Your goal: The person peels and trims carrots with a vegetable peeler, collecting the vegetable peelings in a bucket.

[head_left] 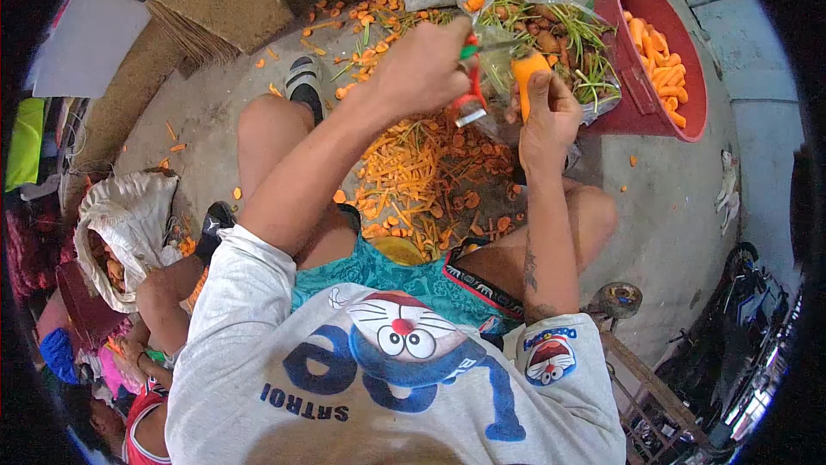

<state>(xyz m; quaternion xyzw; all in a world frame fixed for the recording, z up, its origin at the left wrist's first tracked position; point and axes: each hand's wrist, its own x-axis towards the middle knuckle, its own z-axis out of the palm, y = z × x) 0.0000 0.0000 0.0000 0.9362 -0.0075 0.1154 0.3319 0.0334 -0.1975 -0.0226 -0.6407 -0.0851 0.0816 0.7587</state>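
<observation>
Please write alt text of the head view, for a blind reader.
Left hand holds a knife and red peeler, right hand a peeled carrot, above carrot peelings on the floor. Beyond: a plastic bag of unpeeled carrots and a red tub of peeled ones.

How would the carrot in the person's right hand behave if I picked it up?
The carrot would probably feel stiff, as it juts from the right hand without sagging. Its smooth orange surface may be slippery, especially if damp. With those rounded sides, it could well roll if set down.
</observation>
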